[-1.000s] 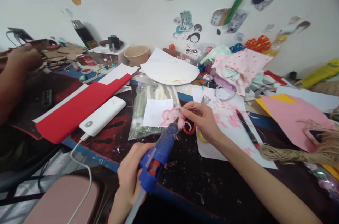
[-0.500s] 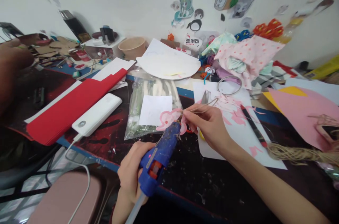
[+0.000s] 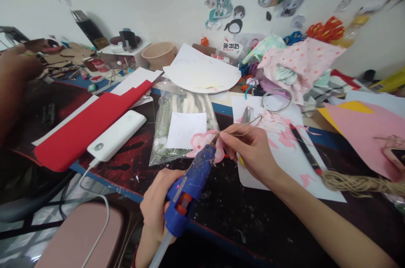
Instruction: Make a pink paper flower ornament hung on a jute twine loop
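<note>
My left hand (image 3: 153,207) is wrapped round the handle of a blue hot glue gun (image 3: 191,181), with a clear glue stick (image 3: 162,250) coming out of its back end. The gun's nozzle touches or nearly touches the fingertips of my right hand (image 3: 251,147). Between thumb and forefinger, that hand pinches a thin piece of twine (image 3: 257,118), whose loop stands up behind the fingers. Under the nozzle is a pink flower-like cutout (image 3: 196,143) with a paler inner shape, partly covered by the gun. Whether the twine touches the cutout is hard to see.
Behind the cutout lies a clear plastic bag (image 3: 158,145) with a white paper square on it. A white power bank (image 3: 117,136) and red sheets (image 3: 85,126) lie left. A twine bundle (image 3: 357,183) and marker (image 3: 305,150) lie right. Another person's hand (image 3: 20,65) is far left.
The camera view has shifted slightly. My hands, the glue gun and the twine stay almost in the same place. The other person's hand at the left has moved a little.
</note>
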A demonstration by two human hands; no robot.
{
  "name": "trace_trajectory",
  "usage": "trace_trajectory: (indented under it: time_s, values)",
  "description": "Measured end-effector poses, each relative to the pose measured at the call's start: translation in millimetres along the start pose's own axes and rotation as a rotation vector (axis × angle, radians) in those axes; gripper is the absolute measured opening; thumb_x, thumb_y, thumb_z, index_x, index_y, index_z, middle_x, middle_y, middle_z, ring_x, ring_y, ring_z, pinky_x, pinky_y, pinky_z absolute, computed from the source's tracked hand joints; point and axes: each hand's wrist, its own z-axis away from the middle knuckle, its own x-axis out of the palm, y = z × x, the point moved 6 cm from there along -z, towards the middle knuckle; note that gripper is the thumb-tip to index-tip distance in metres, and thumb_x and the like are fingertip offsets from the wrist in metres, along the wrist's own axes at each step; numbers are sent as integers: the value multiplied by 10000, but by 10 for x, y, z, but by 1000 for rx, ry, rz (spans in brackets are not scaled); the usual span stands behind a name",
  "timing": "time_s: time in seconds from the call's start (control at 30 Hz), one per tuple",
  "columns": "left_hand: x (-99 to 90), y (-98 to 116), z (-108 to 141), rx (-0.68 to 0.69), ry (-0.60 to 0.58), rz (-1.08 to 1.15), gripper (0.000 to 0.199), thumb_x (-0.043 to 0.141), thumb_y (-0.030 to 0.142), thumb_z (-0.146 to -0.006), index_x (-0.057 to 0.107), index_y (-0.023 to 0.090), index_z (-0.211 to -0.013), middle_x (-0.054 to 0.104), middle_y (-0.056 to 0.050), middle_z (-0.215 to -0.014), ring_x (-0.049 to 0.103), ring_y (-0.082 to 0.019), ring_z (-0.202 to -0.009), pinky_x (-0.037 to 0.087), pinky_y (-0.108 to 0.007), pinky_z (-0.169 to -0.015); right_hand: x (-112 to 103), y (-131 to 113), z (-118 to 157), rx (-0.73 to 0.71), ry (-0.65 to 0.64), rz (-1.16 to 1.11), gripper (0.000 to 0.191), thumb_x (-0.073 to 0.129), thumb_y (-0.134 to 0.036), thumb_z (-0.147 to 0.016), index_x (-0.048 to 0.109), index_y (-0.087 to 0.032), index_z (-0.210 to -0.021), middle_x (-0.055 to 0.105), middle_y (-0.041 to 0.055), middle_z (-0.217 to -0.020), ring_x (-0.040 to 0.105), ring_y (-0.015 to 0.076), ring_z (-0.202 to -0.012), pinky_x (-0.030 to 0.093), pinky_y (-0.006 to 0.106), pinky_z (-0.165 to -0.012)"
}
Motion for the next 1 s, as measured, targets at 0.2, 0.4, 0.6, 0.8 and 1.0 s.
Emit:
trace_trajectory:
  time_s: [0.2,0.4,0.6,0.8,1.0]
  values:
    - [-15,-17,26,-27,-15,9,257,481,241,-973,618,176,-1181,659,-73,-972,630,-192,-825,530,-284,-711,7,-7,1,-10,-10,-10,240,750,-401,-851,739,-190,-736,641,-4,-585,516,73,-416,385,227,-391]
    - [0,-32,31,-55,-22,23,232,503,224,-955,632,172,-1140,653,-77,-940,624,-192,-799,537,-290,-688,3,-10,15,-7,-13,6,263,748,-408,-853,743,-175,-731,658,11,-620,530,71,-428,394,223,-401]
    - [-9,-54,36,-72,-10,28,200,508,255,-975,642,172,-1100,654,-65,-925,626,-175,-796,535,-269,-693,4,-1,20,-15,-19,-28,226,753,-367,-851,746,-167,-746,664,7,-629,530,64,-432,395,203,-395]
    - [-16,-45,36,-64,-6,44,195,522,286,-986,642,167,-1083,650,-70,-910,617,-178,-781,532,-278,-695,3,0,13,-22,-13,-31,230,751,-374,-858,744,-166,-760,664,7,-618,527,56,-425,394,192,-399]
    - [-22,-59,43,-108,-12,-11,205,504,327,-1000,645,189,-1056,656,-62,-890,622,-174,-770,532,-264,-694,0,8,21,-25,-22,-42,216,747,-368,-866,750,-173,-772,668,4,-625,533,54,-430,402,185,-402]
